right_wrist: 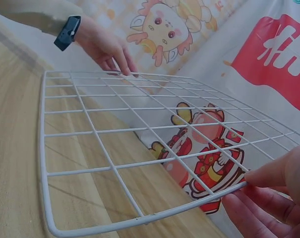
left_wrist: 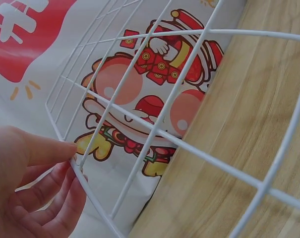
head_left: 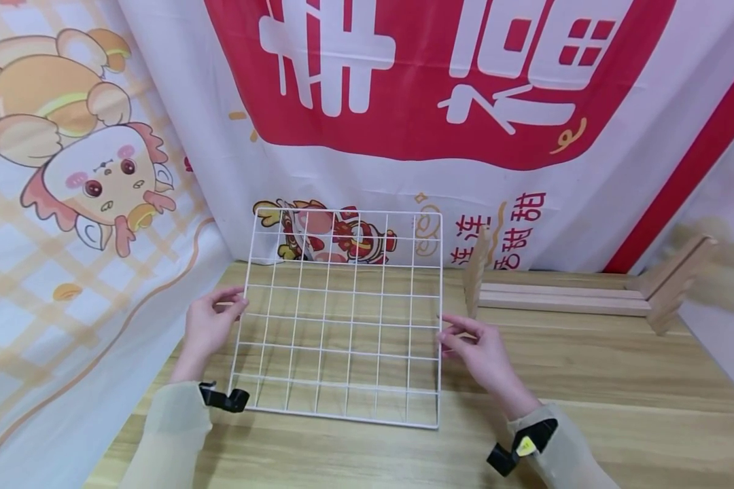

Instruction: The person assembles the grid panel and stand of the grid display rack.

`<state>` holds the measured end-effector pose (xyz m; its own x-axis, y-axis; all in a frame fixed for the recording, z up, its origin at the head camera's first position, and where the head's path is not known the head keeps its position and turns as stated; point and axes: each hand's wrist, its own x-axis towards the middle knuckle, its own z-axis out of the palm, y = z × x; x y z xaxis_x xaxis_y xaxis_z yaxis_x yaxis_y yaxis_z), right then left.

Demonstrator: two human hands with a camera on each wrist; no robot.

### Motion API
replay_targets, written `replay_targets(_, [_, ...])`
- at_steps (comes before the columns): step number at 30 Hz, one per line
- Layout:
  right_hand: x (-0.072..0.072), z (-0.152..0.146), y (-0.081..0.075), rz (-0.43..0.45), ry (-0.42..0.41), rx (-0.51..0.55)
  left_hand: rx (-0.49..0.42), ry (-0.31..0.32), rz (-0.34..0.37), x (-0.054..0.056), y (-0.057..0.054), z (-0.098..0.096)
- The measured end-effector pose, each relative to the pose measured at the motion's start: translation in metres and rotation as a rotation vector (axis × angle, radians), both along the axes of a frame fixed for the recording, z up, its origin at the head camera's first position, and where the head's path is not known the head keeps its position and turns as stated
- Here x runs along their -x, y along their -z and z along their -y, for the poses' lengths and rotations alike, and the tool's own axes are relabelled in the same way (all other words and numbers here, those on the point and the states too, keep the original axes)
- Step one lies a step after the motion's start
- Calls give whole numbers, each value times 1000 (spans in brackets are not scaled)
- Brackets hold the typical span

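Observation:
A white wire grid panel point(head_left: 351, 321) is held up tilted above the wooden table, its far edge in front of the printed cloth. My left hand point(head_left: 211, 327) pinches the panel's left edge wire between thumb and fingers, as the left wrist view shows close up on the hand point(left_wrist: 38, 186). On the opposite side, my right hand point(head_left: 480, 353) grips the right edge wire, thumb above and fingers below in the right wrist view. Both hands hold the panel about midway along its sides. Nothing hangs on the wires.
A wooden stand point(head_left: 563, 299) with two upright ends and a crossbar stands on the table point(head_left: 587, 380) at the back right. Printed cloth point(head_left: 404, 183) hangs behind, and another patterned cloth point(head_left: 30, 272) covers the left side. Black wrist cameras sit on both sleeves.

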<state>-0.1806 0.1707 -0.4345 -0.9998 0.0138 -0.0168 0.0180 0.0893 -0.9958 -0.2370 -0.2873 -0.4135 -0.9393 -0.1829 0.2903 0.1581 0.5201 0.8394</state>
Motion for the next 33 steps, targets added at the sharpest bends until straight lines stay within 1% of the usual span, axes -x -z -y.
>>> replay_targets(7, [-3,1,-4,-6,19,19,9,-55,-25,-1,-5,-5])
replay_targets(13, [-4,0,-8,-23,28,17,-14,-67,-78,0,-8,-8])
replay_targets(20, [-3,2,-9,-43,39,18,-9,-93,-127,0,-12,-9])
replay_targets(27, [-6,5,-15,-68,42,31,-23,-122,-132,-1,-16,-9])
replay_targets(33, [-6,5,-17,-119,40,29,-59,-122,-146,-2,-20,-8])
